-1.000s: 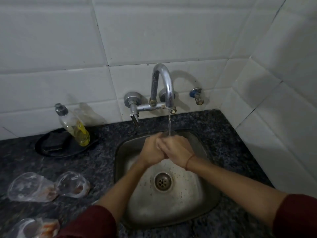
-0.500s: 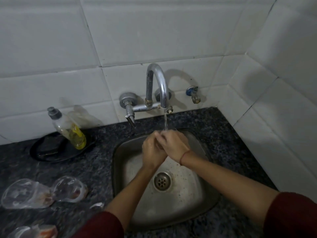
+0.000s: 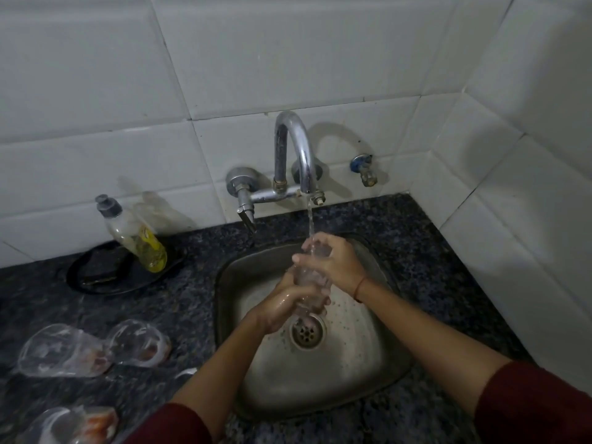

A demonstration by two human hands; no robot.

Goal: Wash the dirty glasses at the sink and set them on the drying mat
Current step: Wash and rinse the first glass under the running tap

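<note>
A clear glass (image 3: 310,277) is held over the steel sink (image 3: 368,376), under the running stream from the chrome tap (image 3: 293,155). My left hand (image 3: 282,307) grips its lower end and my right hand (image 3: 336,262) wraps its upper end. Three dirty glasses lie on their sides on the dark counter at the left: one (image 3: 61,350), a second (image 3: 139,342) beside it, and a third (image 3: 75,424) at the bottom edge, each with orange residue inside.
A dish soap bottle (image 3: 134,235) with yellow liquid leans on a black plate (image 3: 96,277) at the back left. A small wall valve (image 3: 363,169) sits right of the tap. White tiled walls close the back and the right side.
My hands were clasped tightly together under the tap; now they have drawn apart along the glass, the left hand lower, so the glass shows between them. The camera has shifted slightly.
</note>
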